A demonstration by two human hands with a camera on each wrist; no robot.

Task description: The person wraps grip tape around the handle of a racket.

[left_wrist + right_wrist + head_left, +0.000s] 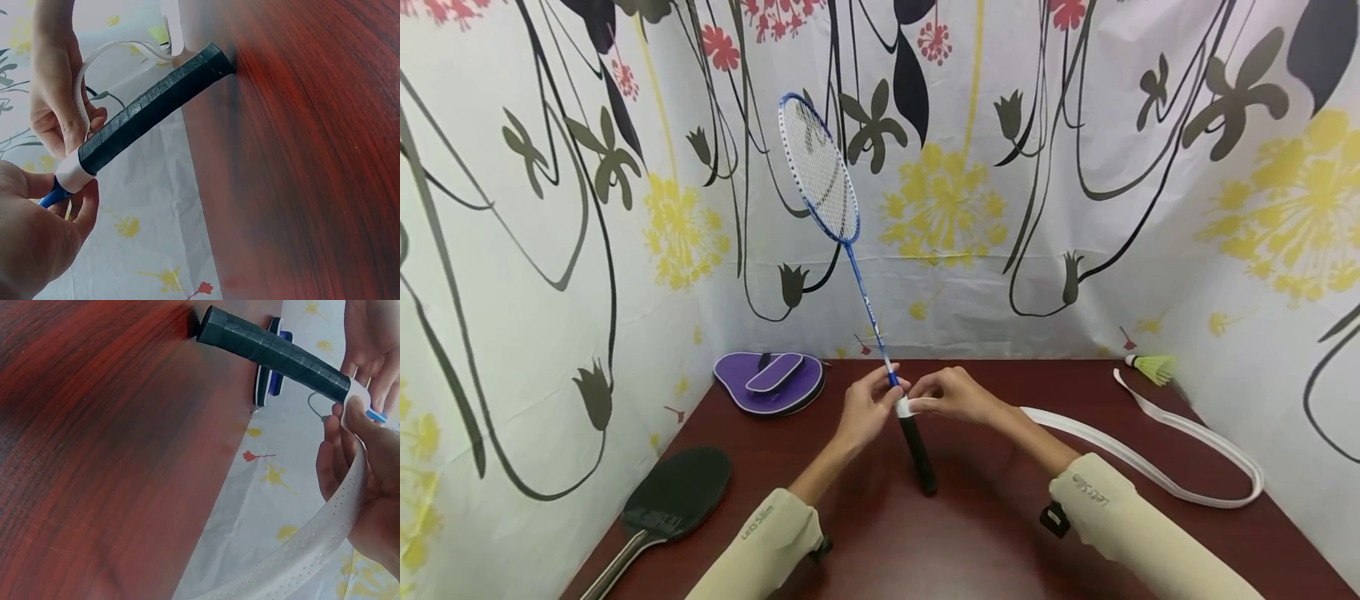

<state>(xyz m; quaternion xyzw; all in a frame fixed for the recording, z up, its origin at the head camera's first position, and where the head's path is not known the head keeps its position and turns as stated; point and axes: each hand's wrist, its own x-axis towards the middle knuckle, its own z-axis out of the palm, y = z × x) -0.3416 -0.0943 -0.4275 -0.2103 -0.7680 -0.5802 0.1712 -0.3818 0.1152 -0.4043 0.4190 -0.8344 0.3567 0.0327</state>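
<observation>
A blue badminton racket (871, 312) leans upward with its butt near the table and its strung head at the top. My left hand (863, 408) grips it where the shaft meets the black-wrapped handle (153, 106). White perforated grip tape (300, 550) goes round the top of that handle. Between thumb and fingers, my right hand (958, 395) pinches the tape beside the handle. From there the tape trails over the table to the right in the head view. Most of the black handle shows below the white wrap.
On the dark red table (1000, 533) lie a purple paddle case (730, 371) at the back left and a black table tennis paddle (677, 492) at the front left. A yellow shuttlecock (1152, 367) sits at the back right. Floral sheets enclose the table's back and sides.
</observation>
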